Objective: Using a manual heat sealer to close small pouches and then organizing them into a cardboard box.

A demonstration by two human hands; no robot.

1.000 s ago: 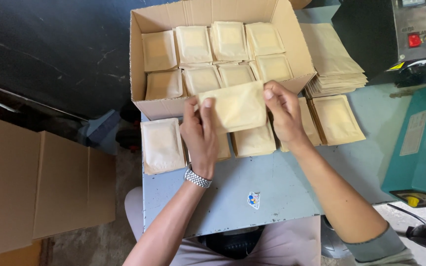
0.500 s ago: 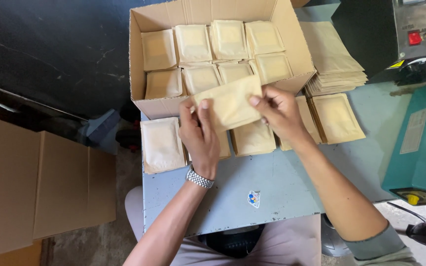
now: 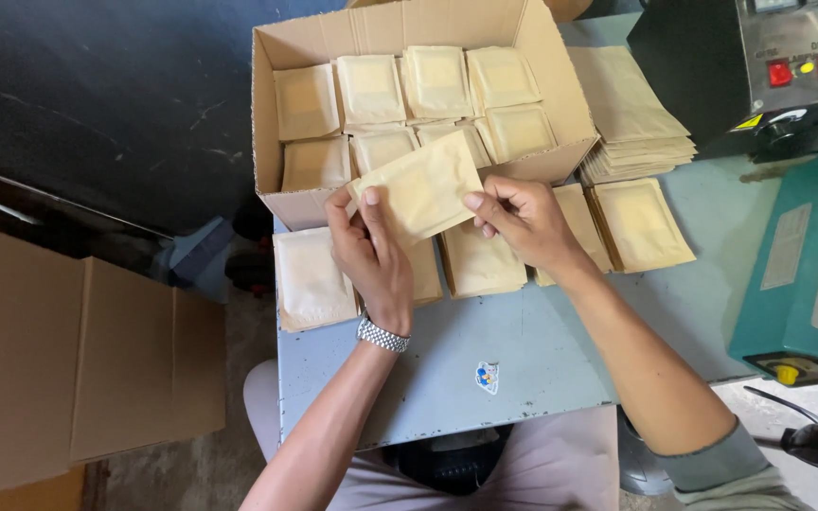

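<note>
My left hand (image 3: 369,255) and my right hand (image 3: 520,220) both grip one tan paper pouch (image 3: 420,187), held tilted over the near wall of an open cardboard box (image 3: 281,203). The box holds several similar pouches (image 3: 371,90) laid in rows. More pouches lie flat on the blue-grey table (image 3: 485,350) beneath my hands: one at the left (image 3: 310,279), one between my wrists (image 3: 480,265), one at the right (image 3: 641,222). A metal watch sits on my left wrist.
A stack of flat pouches (image 3: 631,123) lies right of the box. A teal sealing machine (image 3: 802,274) stands at the table's right edge, a dark machine with red switches (image 3: 792,71) behind it. Folded cardboard (image 3: 68,369) leans at the left on the floor.
The pouch in my hands has risen from the table toward the box and tilted. My right hand's fingers moved from the pouch's top to its right edge.
</note>
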